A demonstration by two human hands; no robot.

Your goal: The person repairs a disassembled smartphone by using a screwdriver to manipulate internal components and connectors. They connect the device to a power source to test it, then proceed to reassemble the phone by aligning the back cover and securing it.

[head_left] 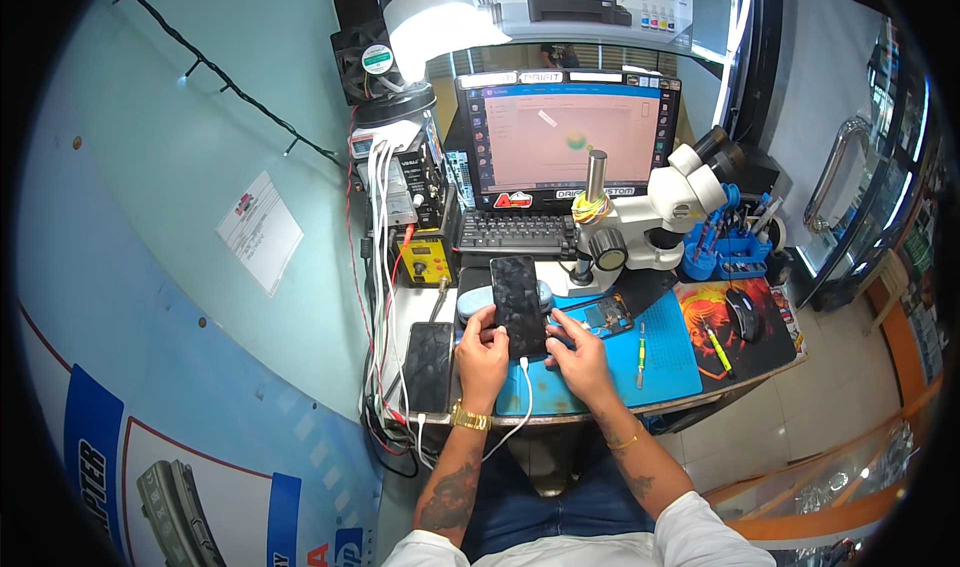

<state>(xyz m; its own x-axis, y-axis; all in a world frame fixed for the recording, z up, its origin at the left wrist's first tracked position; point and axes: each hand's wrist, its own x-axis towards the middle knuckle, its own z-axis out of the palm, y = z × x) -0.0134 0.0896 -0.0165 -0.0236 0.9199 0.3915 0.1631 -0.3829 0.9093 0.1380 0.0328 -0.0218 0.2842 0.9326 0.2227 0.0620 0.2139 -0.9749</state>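
A black smartphone [517, 297], its screen dark and smudged, is held tilted up above the blue work mat [660, 367]. My left hand [482, 362] is closed on its lower left edge, thumb toward the front. At the lower right edge, the fingers of my right hand [578, 359] grip the side of the same phone. A white charging cable [525, 372] runs into its bottom end. Behind the phone lies a blue-grey rounded object [476, 302], partly hidden. A second dark phone [428, 367] lies left of my left hand. An opened phone [600, 315] with bared insides rests beyond my right hand.
Screwdrivers [641, 355] and a mouse [742, 315] lie to the right. A microscope [640, 217], keyboard [515, 234] and monitor [570, 137] stand behind. White cables [380, 227] hang beside the yellow-black station [422, 257] at left. A blue tool holder [735, 252] stands back right.
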